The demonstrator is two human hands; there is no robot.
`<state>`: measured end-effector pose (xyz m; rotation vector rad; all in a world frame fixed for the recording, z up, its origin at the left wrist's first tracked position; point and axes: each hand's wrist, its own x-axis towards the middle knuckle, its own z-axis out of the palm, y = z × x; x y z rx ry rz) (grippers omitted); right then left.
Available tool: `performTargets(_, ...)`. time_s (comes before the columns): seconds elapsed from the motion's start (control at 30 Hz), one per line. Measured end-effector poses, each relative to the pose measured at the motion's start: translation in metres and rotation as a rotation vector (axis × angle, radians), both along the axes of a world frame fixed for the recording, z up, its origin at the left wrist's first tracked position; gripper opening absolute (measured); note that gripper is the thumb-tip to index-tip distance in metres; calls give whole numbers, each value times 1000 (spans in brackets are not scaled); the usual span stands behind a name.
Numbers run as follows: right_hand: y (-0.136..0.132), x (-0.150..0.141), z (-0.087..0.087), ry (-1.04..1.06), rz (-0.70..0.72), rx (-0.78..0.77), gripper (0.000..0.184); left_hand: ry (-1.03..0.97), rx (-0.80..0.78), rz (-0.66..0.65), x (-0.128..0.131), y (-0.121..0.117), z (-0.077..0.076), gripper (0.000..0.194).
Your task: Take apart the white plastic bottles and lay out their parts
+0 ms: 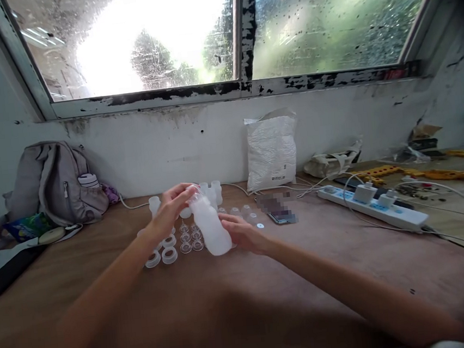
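Observation:
A frosted white baby bottle (213, 230) is held tilted above the table, its top leaning left and away from me. My left hand (173, 206) closes its fingers over the clear top end of the bottle. Lower down, my right hand (244, 234) grips the bottle's body from the right side. Behind my left wrist and the bottle lie several white screw rings (170, 261) and clear silicone nipples (186, 248) in rows. More white bottles (216, 192) stand behind, partly hidden by my hands. Small clear domed caps (253, 218) lie to the right of the bottle.
A grey backpack (58, 185) leans on the wall at the left, near a black case (12, 273). A white plastic mailer bag (271, 151) stands at the back. On the right are a phone (283, 216), a power strip (375, 209) with chargers and cables, and yellow parts (420, 173).

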<state>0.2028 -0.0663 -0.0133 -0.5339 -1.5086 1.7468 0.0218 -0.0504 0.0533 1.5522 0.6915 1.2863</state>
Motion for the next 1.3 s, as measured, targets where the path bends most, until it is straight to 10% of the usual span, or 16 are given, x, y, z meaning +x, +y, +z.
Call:
performTargets(0.2, -6, -23, -17, 130, 188, -283, 38, -410, -480, -378, 32, 6, -33, 23)
performTargets(0.47, -32, -36, -25, 152, 376, -376, 22, -401, -443, -546, 37, -13, -35, 18)
performTargets(1.0, -12, -43, -38, -259, -467, 123, 16, -158, -54, 115, 47, -12, -47, 10)
performTargets(1.3, -27, -31, -10, 112, 408, -342, 30, -423, -487, -444, 32, -6, -32, 17)
